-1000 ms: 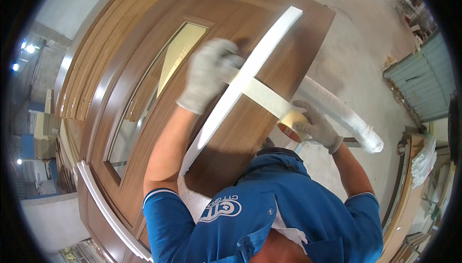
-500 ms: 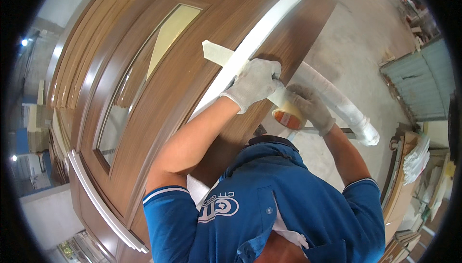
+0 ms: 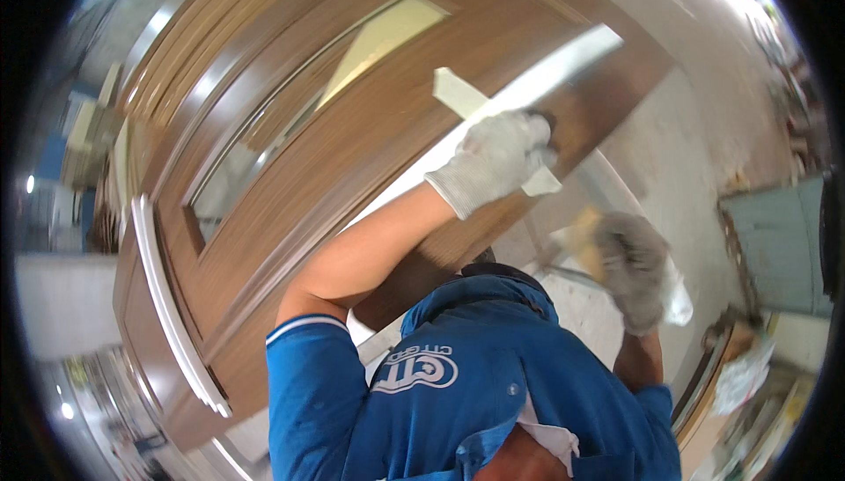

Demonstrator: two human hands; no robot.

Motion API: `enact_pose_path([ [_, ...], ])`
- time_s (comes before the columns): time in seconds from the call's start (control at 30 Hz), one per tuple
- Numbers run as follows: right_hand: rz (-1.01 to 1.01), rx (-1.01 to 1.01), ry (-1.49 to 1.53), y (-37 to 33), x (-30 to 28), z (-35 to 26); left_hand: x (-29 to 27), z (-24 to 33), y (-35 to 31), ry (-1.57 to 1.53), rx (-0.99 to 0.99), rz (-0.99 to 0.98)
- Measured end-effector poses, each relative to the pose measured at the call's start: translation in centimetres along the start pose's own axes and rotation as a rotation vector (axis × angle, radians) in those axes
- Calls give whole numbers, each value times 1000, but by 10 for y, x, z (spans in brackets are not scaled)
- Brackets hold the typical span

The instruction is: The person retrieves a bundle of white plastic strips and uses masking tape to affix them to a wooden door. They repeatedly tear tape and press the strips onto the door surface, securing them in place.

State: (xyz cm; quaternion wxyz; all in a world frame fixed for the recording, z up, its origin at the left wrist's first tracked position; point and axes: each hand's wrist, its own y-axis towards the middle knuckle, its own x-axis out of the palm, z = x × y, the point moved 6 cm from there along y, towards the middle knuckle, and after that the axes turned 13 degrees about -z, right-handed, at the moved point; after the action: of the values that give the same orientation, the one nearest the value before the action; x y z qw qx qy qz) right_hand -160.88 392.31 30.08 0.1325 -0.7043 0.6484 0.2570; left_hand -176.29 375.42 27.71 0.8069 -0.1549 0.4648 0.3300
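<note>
The biggest thing I can see from far off is the brown door [image 3: 387, 129], which fills the upper left and middle of the frame. The person in a blue shirt [image 3: 458, 340] fills the bottom middle. A long white strip [image 3: 559, 69] lies slantwise on the door, from the upper right down toward the middle. Some thin white bars [image 3: 172, 314] sit at the left, on the door's far end. A long white wrapped tube [image 3: 678, 301] shows at the right, partly hidden behind the right hand.

The gloved left hand [image 3: 502, 160] is mid-frame, on the white strip and the tape. Its fingers are bent, but I can't tell if they pinch the tape or just push on it. The gloved right hand [image 3: 635, 261] is blurry, right of the middle, with its fingers closed around a yellowish roll of tape [image 3: 585, 239].

Smallest is the piece of tape [image 3: 458, 94] crossing the white strip. It's apart from the roll, so I'd say that cut is done. Its far end lies on the door. Its near end sticks out by the door's edge, and I think that bit isn't pressed down yet.
</note>
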Motion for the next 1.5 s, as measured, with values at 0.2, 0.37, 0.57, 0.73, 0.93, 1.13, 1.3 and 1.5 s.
enact_pose_path([
  [0.2, 238, 78, -132, 9, -50, 48, -45, -82, -33, 169, -262, -95],
  [0.37, 241, -111, 6, 39, -34, 33, -99, -88, -116, 194, -293, 476],
  [0.57, 144, -44, 160, 39, 19, 20, -161, -123, -434, 791, -1078, 735],
  [0.73, 62, -215, -17, 13, 115, -50, -148, -131, -670, 762, -1602, 655],
  [0.93, -29, -223, 179, -32, 204, -126, -146, -143, -769, 510, -1610, 549],
  [1.13, -143, -229, 219, -50, 221, -148, -183, -71, -776, 407, -1139, 979],
  [1.3, -101, -310, 158, -45, 230, -156, -112, -25, -707, -228, -582, 519],
  [1.5, -172, -425, 234, -50, 245, -160, -78, -17, -675, 206, -802, 386],
])
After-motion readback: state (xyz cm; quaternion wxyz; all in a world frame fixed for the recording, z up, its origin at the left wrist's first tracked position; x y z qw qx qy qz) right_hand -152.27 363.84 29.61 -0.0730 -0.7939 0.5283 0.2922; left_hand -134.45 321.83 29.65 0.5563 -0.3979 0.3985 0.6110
